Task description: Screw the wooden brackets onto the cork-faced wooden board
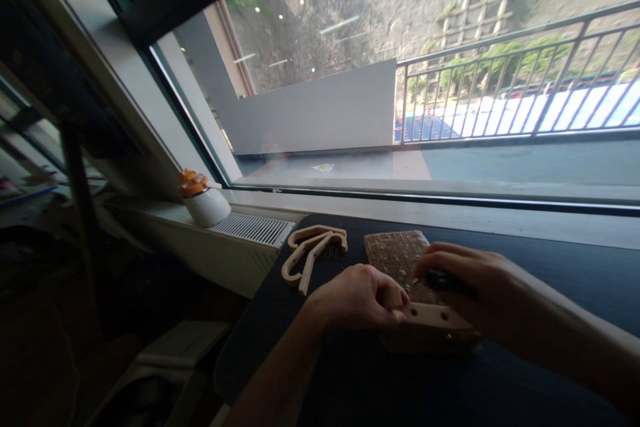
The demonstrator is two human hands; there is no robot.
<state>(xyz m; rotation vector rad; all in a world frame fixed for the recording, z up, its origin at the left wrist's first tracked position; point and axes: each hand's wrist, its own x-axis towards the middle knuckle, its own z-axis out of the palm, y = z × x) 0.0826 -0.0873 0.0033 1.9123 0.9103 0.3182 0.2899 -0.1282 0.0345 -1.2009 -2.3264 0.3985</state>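
Observation:
My left hand (357, 297) is closed on one end of a pale wooden piece (431, 317) with round holes along its face. In my right hand (480, 277), curled fingers hold a black-handled tool (445, 280) just above that piece; its kind cannot be made out. Beneath and behind the wood lies a rough brown block (393, 250), which looks wrapped in clear film. Two curved wooden hooks (316, 247) rest on the table left of the block. Several small screws or nails (333, 252) lie beside them.
The dark table (270, 333) stands against a window sill (380, 210). At the left, a white container with an orange top (203, 197) sits on a radiator (255, 230). Below is a pale box-like object (180, 340). A large window fills the far side.

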